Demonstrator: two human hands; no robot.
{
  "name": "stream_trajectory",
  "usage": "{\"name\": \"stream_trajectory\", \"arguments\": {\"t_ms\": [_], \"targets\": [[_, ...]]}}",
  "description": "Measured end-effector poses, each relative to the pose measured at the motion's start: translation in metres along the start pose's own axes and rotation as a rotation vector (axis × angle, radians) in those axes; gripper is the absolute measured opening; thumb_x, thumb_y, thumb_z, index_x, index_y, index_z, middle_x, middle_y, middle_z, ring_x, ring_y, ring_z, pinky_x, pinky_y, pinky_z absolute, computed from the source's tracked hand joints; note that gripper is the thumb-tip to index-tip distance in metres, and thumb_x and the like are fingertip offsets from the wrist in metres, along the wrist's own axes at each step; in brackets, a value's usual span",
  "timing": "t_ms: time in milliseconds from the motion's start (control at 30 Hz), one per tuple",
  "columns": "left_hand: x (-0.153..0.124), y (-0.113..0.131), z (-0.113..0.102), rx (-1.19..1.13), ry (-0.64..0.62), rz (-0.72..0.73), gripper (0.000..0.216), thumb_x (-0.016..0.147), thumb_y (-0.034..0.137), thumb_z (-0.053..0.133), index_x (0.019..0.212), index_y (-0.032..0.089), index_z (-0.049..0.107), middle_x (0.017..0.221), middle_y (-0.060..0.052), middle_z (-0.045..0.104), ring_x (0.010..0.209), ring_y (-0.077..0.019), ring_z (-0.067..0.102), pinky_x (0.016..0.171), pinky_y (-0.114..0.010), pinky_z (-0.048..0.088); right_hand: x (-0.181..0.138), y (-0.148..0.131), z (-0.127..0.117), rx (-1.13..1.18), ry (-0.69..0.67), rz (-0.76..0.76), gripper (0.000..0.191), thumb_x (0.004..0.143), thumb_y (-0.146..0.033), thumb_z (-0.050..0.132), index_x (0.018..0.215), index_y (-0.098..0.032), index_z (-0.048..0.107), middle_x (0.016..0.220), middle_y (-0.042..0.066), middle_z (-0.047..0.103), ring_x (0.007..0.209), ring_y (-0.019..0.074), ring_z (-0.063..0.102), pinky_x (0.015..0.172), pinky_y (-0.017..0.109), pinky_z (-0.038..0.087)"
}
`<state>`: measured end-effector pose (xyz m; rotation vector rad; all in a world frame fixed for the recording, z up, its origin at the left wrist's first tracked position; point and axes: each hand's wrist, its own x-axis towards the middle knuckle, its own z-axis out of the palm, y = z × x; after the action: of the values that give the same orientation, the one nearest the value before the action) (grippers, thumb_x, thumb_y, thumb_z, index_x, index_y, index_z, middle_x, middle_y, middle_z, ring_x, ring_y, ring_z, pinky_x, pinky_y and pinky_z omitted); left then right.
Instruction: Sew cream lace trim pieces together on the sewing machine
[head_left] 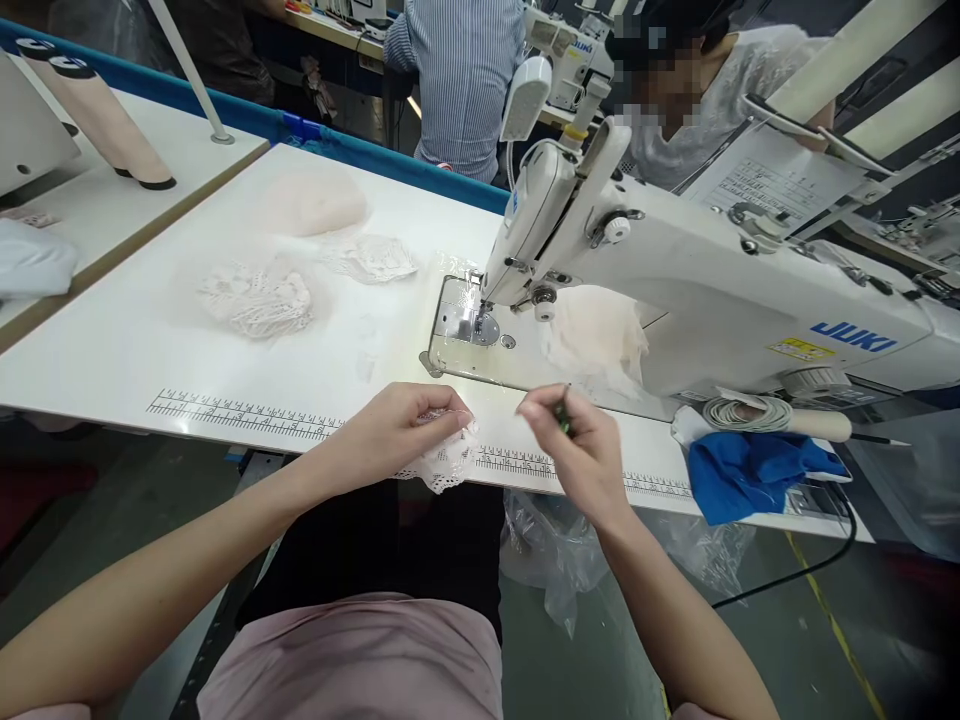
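My left hand is closed, thumb against fingers, pinching a piece of white lace at the front edge of the table. The lace's scalloped border hangs over that edge. To its right, my right hand is raised above the printed ruler, its fingers closed around a small dark green tool. Most of that tool is hidden by the fingers, so its kind is unclear. A gap separates the two hands. Just beyond them stands the white sewing machine, its needle area and metal plate facing me.
Crumpled white lace pieces and pale sheer fabric lie on the white table. More pale fabric sits beneath the machine arm. Blue cloth and a coiled cord are at right. Other people sit beyond.
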<state>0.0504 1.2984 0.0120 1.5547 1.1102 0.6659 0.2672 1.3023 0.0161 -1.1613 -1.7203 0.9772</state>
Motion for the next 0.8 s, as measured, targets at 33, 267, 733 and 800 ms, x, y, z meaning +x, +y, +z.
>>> {"name": "stream_trajectory", "arguments": {"t_ms": [33,267,733,800], "targets": [[0.000,0.000,0.000,0.025,0.007,0.011,0.033,0.094,0.045,0.052,0.082,0.018,0.066,0.066,0.004,0.051,0.059,-0.0083,0.041,0.053,-0.021,0.030,-0.001,-0.002,-0.001,-0.029,-0.120,0.020,0.028,0.092,-0.034,0.059,0.069,-0.019,0.063,0.057,-0.004,0.049,0.052,0.0078,0.038,0.050,0.024,0.031],[-0.002,0.001,0.000,0.119,0.018,0.046,0.031,0.094,0.043,0.050,0.083,0.019,0.067,0.065,0.004,0.052,0.058,-0.0086,0.040,0.052,-0.021,0.029,-0.006,0.000,0.011,-0.052,-0.064,-0.006,0.009,0.082,-0.028,0.072,0.088,-0.021,0.068,0.060,-0.006,0.047,0.053,0.0074,0.037,0.050,0.023,0.032],[0.000,0.003,0.002,0.070,0.005,0.030,0.033,0.095,0.044,0.049,0.085,0.019,0.068,0.065,0.004,0.051,0.056,-0.0087,0.037,0.051,-0.021,0.027,-0.003,0.006,0.018,-0.100,-0.109,-0.148,0.005,0.087,-0.025,0.066,0.083,-0.022,0.068,0.067,-0.002,0.054,0.058,0.0098,0.044,0.054,0.025,0.037],[0.001,0.003,0.002,0.084,0.005,0.033,0.033,0.095,0.044,0.049,0.085,0.019,0.068,0.066,0.004,0.054,0.057,-0.0088,0.039,0.052,-0.021,0.028,-0.002,0.004,0.016,-0.101,-0.117,-0.140,0.005,0.087,-0.023,0.067,0.082,-0.022,0.068,0.068,-0.002,0.056,0.059,0.0095,0.045,0.054,0.024,0.037]]}}
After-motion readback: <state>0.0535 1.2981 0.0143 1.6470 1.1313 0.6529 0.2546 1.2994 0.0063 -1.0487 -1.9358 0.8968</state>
